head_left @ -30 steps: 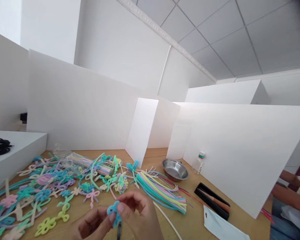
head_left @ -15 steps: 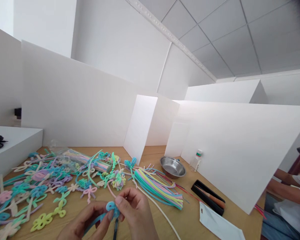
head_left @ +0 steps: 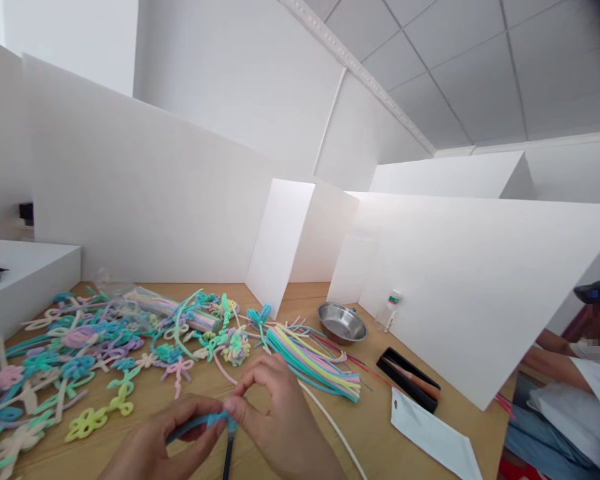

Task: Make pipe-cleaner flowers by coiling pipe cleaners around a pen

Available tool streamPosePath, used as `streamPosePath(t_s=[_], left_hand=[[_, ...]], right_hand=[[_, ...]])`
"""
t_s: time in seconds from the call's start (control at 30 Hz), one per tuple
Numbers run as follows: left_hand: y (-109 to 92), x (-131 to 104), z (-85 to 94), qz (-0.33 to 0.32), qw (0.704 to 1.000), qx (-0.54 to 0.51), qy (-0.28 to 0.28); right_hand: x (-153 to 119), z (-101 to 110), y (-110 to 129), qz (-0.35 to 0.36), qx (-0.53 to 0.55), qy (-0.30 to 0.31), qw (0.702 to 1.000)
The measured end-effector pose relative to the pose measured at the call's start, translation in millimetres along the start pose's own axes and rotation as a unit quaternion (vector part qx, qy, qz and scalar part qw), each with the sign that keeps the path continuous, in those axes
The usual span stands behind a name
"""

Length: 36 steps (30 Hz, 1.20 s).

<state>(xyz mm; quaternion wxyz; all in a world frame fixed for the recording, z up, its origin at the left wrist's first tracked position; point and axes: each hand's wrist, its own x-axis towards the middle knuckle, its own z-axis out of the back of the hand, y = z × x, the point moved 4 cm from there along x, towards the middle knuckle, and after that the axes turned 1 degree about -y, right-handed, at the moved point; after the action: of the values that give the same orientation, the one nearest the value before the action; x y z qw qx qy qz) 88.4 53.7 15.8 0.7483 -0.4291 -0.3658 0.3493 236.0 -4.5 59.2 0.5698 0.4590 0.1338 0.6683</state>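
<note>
My left hand [head_left: 177, 437] pinches a light-blue pipe cleaner [head_left: 193, 425] between thumb and fingers, low in the middle of the view. Against it, the thumb and index finger of my right hand [head_left: 275, 403] close on the same pipe cleaner near its bent part. Most of that bend is covered by my fingertips. Directly under my fingertips a thin black rod [head_left: 228, 457] points down to the frame's bottom edge; whether it touches the pipe cleaner I cannot tell. Beyond my hands lies a bundle of pastel pipe cleaners [head_left: 313, 363].
Twisted pipe-cleaner flowers [head_left: 87, 421] and loose stems cover the table's left. Right of the bundle stand a metal bowl [head_left: 343, 323] and a clear bottle [head_left: 390, 310]. A black tray [head_left: 410, 380] and white packet [head_left: 433, 433] lie nearer. Another person [head_left: 575, 387] sits beyond the white partition.
The looped blue part, visible between my fingers before, has turned and is now mostly hidden by my fingertips. My right hand has tilted over it. The camera view has shifted slightly.
</note>
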Motion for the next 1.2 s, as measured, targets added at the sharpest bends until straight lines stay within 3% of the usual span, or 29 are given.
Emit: streamPosePath(t_s=[0.13,0.33,0.47,0.53,0.63,0.97,1.07,1.2], left_hand=[[1.3,-1.2,-3.7,-0.011,0.999,0.031,-0.032],[5.9,-3.7,-6.4,-0.063,0.987,0.107,-0.100],[13.4,0.9,-6.3,0.011,0.998,-0.022,-0.056],[16.5,3.0,-6.8,0.056,0.992,-0.109,-0.016],[19.5,4.2,-5.4,0.087,0.983,-0.159,0.013],[15.9,4.7,0.6,0.143,0.963,-0.225,-0.023],[16.3,2.3,-0.1,0.173,0.933,-0.313,-0.033],[16.4,-4.0,-3.2,0.218,0.857,-0.463,-0.055]], right_hand=[[0.7,-4.6,-4.7,-0.012,-0.067,-0.002,0.998],[0.9,-18.2,-10.4,-0.025,-0.084,-0.036,0.996],[2.6,-19.0,-11.9,-0.040,0.014,-0.054,0.998],[3.9,-16.3,-12.2,-0.045,0.098,-0.044,0.993],[4.8,-13.2,-15.4,-0.080,0.168,-0.024,0.982],[3.6,-21.8,-22.6,-0.129,0.264,0.042,0.955],[5.7,-21.6,-21.8,-0.132,0.312,0.024,0.941],[4.3,-22.3,-12.7,-0.111,0.386,0.040,0.915]])
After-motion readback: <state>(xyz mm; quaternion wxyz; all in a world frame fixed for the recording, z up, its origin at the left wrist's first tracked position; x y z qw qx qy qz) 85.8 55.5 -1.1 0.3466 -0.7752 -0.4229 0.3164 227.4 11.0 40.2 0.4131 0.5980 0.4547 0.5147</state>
